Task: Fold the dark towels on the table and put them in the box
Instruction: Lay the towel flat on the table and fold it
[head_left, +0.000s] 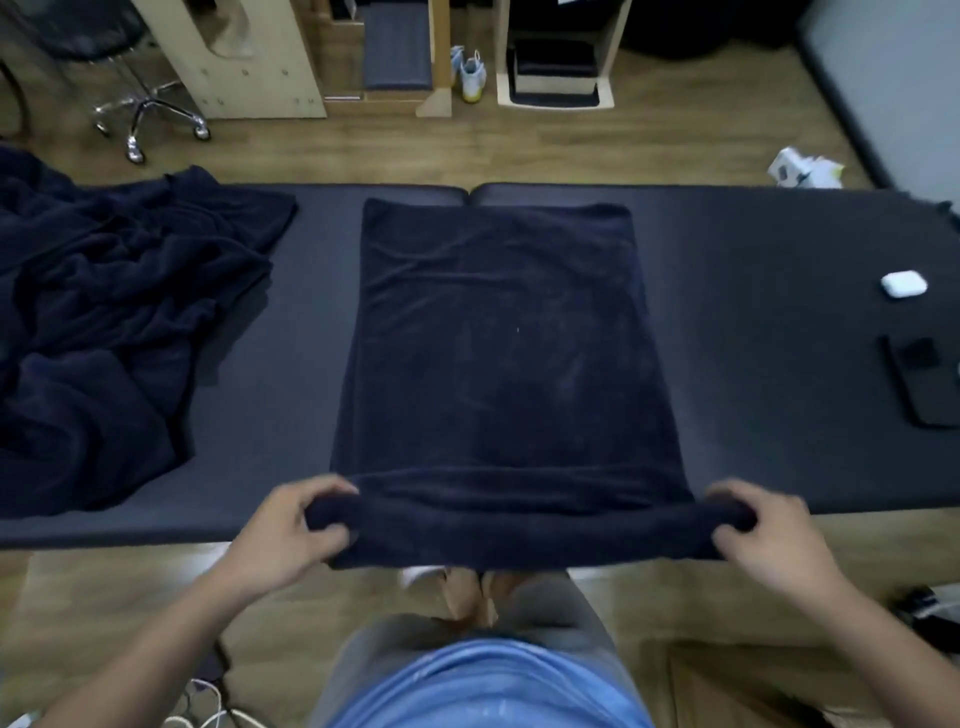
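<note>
A dark navy towel (504, 338) lies spread flat lengthwise across the middle of the dark table (753, 249). Its near end hangs over the table's front edge and is bunched into a roll. My left hand (291, 535) grips the near left corner of that roll. At the near right corner, my right hand (769, 540) holds the same roll. A heap of crumpled dark towels (104, 322) covers the table's left end. No box is clearly in view.
A white earbud case (904, 285) and a black phone-like object (922, 384) lie at the table's right end. Beyond the table are a wheeled chair base (150, 111), wooden furniture (249, 57) and white shoes (470, 75). White cables (208, 712) lie on the floor near my feet.
</note>
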